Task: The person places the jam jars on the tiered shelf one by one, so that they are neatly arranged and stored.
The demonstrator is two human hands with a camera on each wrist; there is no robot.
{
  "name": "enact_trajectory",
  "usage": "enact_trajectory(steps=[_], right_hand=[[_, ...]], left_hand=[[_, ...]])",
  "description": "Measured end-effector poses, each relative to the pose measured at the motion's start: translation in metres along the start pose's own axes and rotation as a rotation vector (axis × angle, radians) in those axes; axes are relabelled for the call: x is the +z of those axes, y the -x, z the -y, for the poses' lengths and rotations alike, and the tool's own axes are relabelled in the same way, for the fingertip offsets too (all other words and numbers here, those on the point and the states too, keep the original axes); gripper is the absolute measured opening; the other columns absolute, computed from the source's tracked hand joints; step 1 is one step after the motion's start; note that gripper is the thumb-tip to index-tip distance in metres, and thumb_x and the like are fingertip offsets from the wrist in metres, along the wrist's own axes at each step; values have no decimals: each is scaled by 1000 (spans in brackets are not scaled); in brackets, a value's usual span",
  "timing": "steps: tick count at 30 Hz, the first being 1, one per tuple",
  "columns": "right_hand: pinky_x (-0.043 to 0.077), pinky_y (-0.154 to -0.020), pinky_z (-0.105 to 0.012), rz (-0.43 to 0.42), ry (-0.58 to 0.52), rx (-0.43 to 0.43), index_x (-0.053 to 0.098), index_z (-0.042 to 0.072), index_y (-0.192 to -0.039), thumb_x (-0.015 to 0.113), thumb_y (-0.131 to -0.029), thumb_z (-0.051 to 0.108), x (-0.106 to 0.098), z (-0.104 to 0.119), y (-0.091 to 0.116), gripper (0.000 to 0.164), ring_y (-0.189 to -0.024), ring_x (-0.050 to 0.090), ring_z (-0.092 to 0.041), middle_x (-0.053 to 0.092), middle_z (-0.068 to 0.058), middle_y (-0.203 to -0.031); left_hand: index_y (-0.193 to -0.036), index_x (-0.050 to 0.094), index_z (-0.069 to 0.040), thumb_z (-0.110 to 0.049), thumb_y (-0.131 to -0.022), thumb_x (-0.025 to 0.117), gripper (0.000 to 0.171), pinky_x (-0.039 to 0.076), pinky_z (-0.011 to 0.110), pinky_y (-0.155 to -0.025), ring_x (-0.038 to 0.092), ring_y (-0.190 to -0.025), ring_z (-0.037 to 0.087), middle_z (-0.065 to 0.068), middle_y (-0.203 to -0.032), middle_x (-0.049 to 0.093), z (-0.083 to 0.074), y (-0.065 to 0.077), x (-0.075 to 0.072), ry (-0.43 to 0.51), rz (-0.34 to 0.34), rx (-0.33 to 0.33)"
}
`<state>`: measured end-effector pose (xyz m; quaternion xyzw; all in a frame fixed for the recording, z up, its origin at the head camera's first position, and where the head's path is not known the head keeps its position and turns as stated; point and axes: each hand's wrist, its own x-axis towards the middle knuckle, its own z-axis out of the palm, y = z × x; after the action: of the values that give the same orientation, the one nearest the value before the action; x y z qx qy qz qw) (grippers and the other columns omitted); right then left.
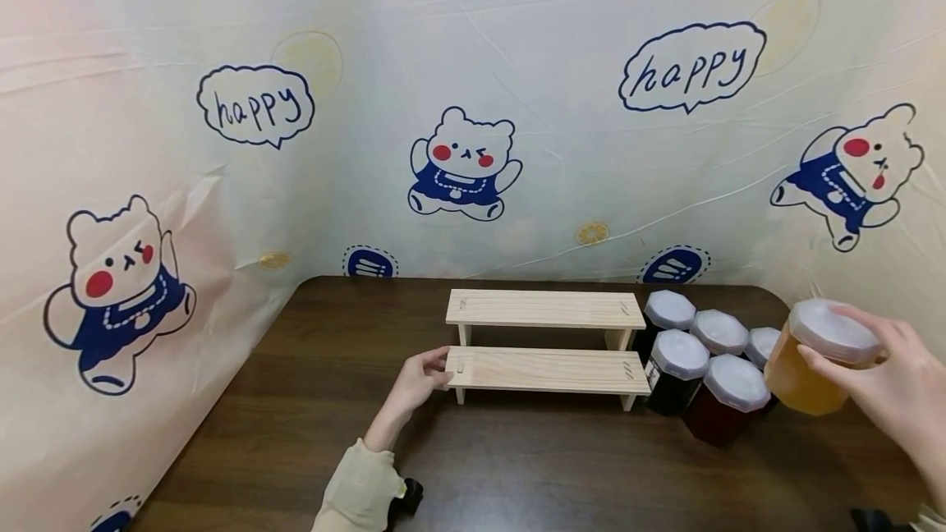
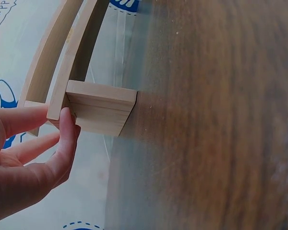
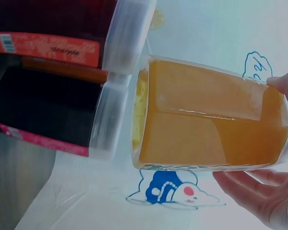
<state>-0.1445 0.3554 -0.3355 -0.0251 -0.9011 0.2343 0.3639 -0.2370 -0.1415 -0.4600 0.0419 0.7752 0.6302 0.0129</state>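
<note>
A two-step wooden shelf (image 1: 547, 369) stands on the table, its upper board behind the lower one. My left hand (image 1: 415, 384) pinches the left end of the lower board; in the left wrist view, thumb and fingertips (image 2: 66, 125) meet at the board's end. At the right, my right hand (image 1: 890, 360) grips an amber-filled jar (image 1: 805, 380) around its whitish lid. The right wrist view shows this faceted jar (image 3: 206, 120) off the table, tilted, its base toward the camera's left. Several dark-filled jars, including one deep red jar (image 1: 727, 401), stand between shelf and right hand.
The dark wooden table (image 1: 310, 433) ends at a printed curtain (image 1: 473, 39) behind and at both sides. A black-filled jar (image 1: 671, 376) stands close against the shelf's right end. Other lidded jars, such as the back one (image 1: 668, 310), crowd together there.
</note>
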Motion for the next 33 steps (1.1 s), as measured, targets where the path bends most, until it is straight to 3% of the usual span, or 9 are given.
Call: enact_trajectory(steps=[2,5,12,17,20,23,27,30,33], right_hand=[[26,-54,-18,44,14,-1,55,-2,-113,80,-61,20,0,3,-3,62,-86,41,-36,46,-29,-99],[26,-55,-19,69,-1,-27,55,-2,-112,80,-60,21,4,9,-6,62,-87,42,-41,46,-28,-99],[28,-53,-10,100,-80,-67,55,1,-113,80,-62,18,19,24,-12,59,-83,42,-35,47,-23,-98],[28,-57,0,138,-153,-80,54,4,-116,77,-66,17,33,35,-16,56,-87,42,-29,47,-21,-101],[27,-60,3,147,-183,-100,54,5,-116,77,-66,15,42,43,-19,56,-87,43,-27,48,-19,-102],[31,-60,-1,161,-207,-124,54,5,-117,77,-66,16,51,50,-21,57,-86,44,-32,48,-19,-103],[43,-57,-21,157,-221,-140,54,7,-117,77,-66,19,64,60,-23,58,-85,46,-31,48,-18,-103],[44,-54,-34,142,-225,-144,54,9,-117,78,-65,20,74,69,-24,58,-83,45,-25,49,-15,-102],[45,-54,-30,150,-245,-157,54,10,-118,77,-66,20,81,77,-26,58,-83,46,-25,50,-15,-102]], left_hand=[[-118,47,15,12,-75,58,45,54,32,-57,53,-60,12,19,-86,53,0,0,1,0,-5,-2],[-118,47,15,12,-75,58,45,54,30,-56,53,-60,13,19,-86,53,0,0,1,-1,-10,-7],[-117,46,17,13,-76,56,43,54,36,-59,53,-61,14,22,-87,53,-11,5,0,-11,3,-5],[-117,46,18,14,-76,54,42,54,31,-57,53,-61,14,24,-87,52,-25,13,1,-21,-2,-1],[-116,46,19,14,-76,55,42,54,30,-56,52,-61,14,24,-86,52,-23,12,1,-14,-1,6],[-117,45,18,14,-75,55,43,54,30,-57,53,-61,15,24,-87,52,-19,9,0,-1,5,0],[-118,46,16,12,-75,57,44,54,28,-56,53,-62,13,22,-88,53,-8,4,-1,2,0,-8],[-118,47,15,11,-76,58,44,54,29,-56,53,-62,13,22,-89,54,-4,3,0,-13,-10,-3],[-118,47,15,11,-76,58,44,54,30,-56,54,-62,14,23,-90,54,-4,3,0,-16,-16,0]])
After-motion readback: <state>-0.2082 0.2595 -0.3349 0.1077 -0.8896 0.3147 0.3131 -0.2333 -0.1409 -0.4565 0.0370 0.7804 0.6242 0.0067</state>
